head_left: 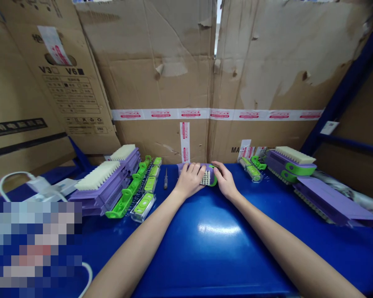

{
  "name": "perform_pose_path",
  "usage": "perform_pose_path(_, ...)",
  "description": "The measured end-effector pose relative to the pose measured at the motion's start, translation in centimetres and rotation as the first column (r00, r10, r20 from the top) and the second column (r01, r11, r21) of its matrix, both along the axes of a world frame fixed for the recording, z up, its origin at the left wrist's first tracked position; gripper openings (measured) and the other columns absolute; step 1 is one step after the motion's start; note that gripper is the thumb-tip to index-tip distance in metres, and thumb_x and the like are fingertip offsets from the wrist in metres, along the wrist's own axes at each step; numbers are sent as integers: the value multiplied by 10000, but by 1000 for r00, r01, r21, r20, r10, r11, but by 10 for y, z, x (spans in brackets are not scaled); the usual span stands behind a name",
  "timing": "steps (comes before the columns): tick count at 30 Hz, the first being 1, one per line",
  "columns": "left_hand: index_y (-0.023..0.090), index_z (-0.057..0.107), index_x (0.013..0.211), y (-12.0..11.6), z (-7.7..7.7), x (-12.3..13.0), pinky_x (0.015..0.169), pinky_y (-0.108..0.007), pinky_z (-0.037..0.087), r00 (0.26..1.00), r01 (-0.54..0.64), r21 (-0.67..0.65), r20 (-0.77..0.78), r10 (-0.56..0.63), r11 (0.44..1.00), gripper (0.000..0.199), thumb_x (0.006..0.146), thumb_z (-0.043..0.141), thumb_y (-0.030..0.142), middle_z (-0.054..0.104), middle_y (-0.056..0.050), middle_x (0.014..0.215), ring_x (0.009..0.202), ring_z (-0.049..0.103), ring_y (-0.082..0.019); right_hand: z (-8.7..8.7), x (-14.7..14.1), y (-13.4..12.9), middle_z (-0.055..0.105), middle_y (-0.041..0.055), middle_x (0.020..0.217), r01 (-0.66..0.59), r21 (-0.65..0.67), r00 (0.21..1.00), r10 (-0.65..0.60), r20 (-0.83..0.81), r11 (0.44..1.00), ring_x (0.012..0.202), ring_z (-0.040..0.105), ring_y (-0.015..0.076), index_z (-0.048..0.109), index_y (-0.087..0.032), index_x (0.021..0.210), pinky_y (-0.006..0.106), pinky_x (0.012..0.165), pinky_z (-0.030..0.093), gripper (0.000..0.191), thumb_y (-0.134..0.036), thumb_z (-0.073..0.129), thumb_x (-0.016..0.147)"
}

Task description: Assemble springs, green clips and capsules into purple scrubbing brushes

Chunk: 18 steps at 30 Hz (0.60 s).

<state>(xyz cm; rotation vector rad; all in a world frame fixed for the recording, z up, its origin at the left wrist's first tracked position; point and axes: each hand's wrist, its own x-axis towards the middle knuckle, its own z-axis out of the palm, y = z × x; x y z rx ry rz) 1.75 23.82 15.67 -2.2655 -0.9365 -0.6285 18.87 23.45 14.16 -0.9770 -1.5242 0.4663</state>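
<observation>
A purple brush head [207, 177] with pale bristles lies on the blue table straight ahead of me. My left hand [190, 178] is wrapped over its left part, fingers across the bristled side. At its right end sits a green end piece [213, 175], gripped between the thumb and fingers of my right hand [224, 179]. My fingers hide much of the brush head. To the left of it lies a screwdriver [165, 181] with a thin shaft.
Stacked purple brush heads [104, 182] stand on the left, beside a row of green end pieces [133, 186] and clear-and-green parts [143, 205]. More purple brush heads [325, 194] lie at right. A white power strip [54, 188] is far left. Cardboard [161, 82] walls the back.
</observation>
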Motion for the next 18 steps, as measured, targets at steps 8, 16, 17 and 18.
perform_pose_path(8,135,418,1242,1,-1,1,950,-472,322,1000,2,-3,-11,-2,1000,548,774,558,384,514,-174,1182,1067,483,-303,3,-2,-6,615,87,1125,27,35,995,-31,97,999,1046,555,215,575,-188,1113,376,950,398,374,-414,413,864)
perform_pose_path(16,128,462,1211,-1,-3,4,932,-452,341,999,-34,46,-16,35,998,415,838,476,310,533,-163,1132,1025,489,-279,9,-23,-16,556,120,1137,161,132,965,-184,189,978,1079,506,256,546,-182,1163,413,955,390,491,-485,548,777)
perform_pose_path(17,136,468,1207,-1,-3,5,929,-448,345,999,-39,56,-22,41,998,387,853,450,291,539,-158,1124,1017,492,-271,9,-26,-17,554,114,1124,184,139,958,-210,198,973,1072,504,261,551,-196,1155,420,946,395,483,-480,562,765)
perform_pose_path(18,143,473,1202,-2,-3,6,923,-445,350,998,-44,67,-31,47,997,365,865,426,274,546,-153,1115,1009,495,-266,10,-28,-18,554,109,1109,207,138,951,-232,204,969,1063,504,263,556,-208,1146,423,936,402,470,-475,567,760)
